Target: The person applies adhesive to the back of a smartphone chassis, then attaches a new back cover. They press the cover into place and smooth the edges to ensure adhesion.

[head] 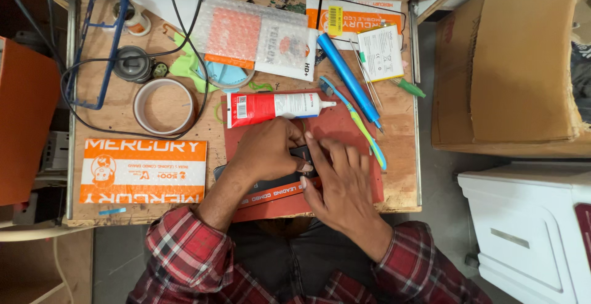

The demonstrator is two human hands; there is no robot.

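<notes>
Dark phone (301, 156) pinned flat on red mat (345, 125) | left hand (268, 150) closed in a grip on it | right hand (341, 181) pressed open over it, nothing grasped | glue tube (274, 105) kept just beyond on tabletop (111, 119)

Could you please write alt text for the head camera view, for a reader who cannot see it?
Seen from above, a person's left hand and right hand press on a dark phone lying on a red mat on a wooden workbench. A red and white glue tube, a blue pen-shaped tool and a toothbrush lie just beyond.

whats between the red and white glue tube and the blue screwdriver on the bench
In the head view, only the green-and-blue toothbrush lies between the glue tube and blue screwdriver; its bristle end sits just off the tube's nozzle.
</notes>
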